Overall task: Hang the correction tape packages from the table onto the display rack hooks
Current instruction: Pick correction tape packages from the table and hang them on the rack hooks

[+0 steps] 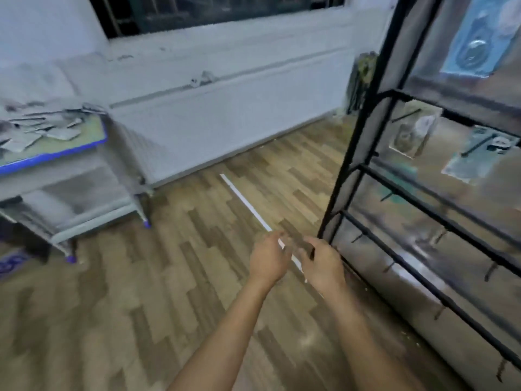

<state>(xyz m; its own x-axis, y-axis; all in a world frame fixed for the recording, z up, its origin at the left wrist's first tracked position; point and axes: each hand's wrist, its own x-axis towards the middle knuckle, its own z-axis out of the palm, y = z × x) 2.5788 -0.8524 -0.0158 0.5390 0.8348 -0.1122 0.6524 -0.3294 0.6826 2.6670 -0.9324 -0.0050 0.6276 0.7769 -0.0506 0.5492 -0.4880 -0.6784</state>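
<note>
The frame is motion-blurred. My left hand [267, 258] and my right hand [321, 262] are close together above the floor, both pinching a clear correction tape package [294, 244] between their fingertips. The package is mostly see-through and hard to make out. The black display rack [363, 167] stands to the right, its bars carrying short hooks [390, 266]. A few packages hang on it: a blue one [476, 35] at the top, a clear one [411, 134] and a teal one [479, 153] lower down. Several more packages [42, 128] lie on the table [64, 150] at the far left.
A white strip [245, 201] lies across the wooden floor between table and rack. A white wall with a dark window runs along the back. Dark greenish items [363, 77] stand in the corner behind the rack. A blue mat [11, 263] lies at the left edge.
</note>
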